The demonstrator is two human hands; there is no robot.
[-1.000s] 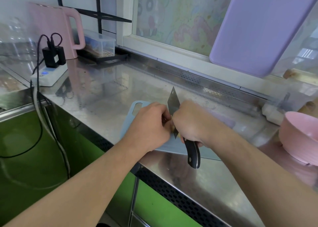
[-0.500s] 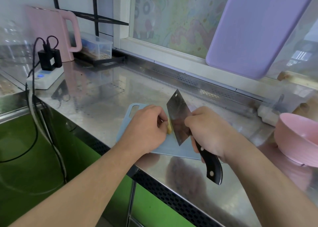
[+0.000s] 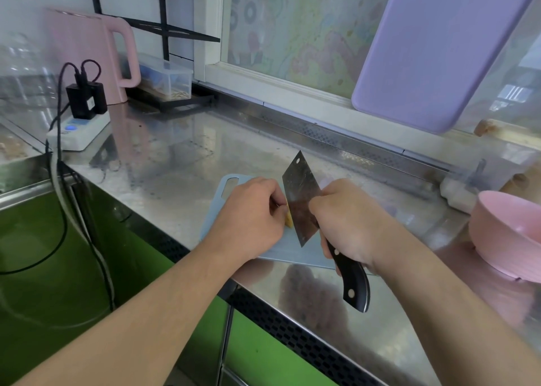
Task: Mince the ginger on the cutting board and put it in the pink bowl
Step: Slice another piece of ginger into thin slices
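L hand (image 3: 248, 213) curled pinning ginger (image 3: 289, 219); R hand (image 3: 348, 221) grips cleaver (image 3: 301, 198) tilted.

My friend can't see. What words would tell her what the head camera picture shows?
A person's right hand grips a black-handled steel cleaver beside a small yellow ginger piece that the left hand holds on a pale blue plastic cutting board. A round pink bowl sits to the right on the shiny steel counter.

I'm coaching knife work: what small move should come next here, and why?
Probably bring the cleaver down through the ginger. The right hand grips its handle, the blade stands beside the yellow piece, and the left hand pins it on the cutting board.
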